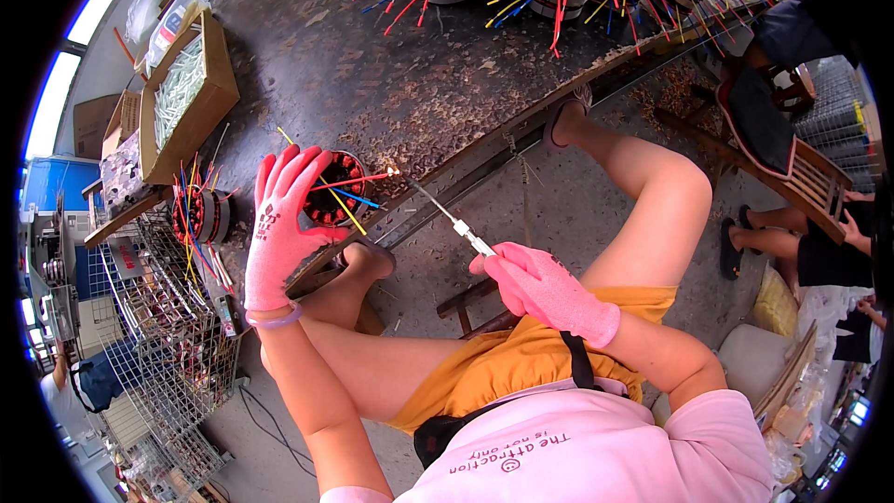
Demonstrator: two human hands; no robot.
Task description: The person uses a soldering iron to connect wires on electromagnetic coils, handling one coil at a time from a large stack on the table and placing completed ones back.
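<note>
Your left grip (287,214) is spread at the left side of the wound ring (344,168), near the edge of the surface (307,65). Expect a heavy, rigid body: hold its outer wall, sparing the flexible leads (352,196). Your right grip (545,289) is closed around the slim tool (460,226); treat the glowing lead end (393,171) as hot.

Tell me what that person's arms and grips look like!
The left grip wears a pink glove with a dark printed mark on its back, plus a pale purple bangle at the wrist. The right grip wears a matching pink glove. The forearms are bare below short, pale pink sleeves.
</note>
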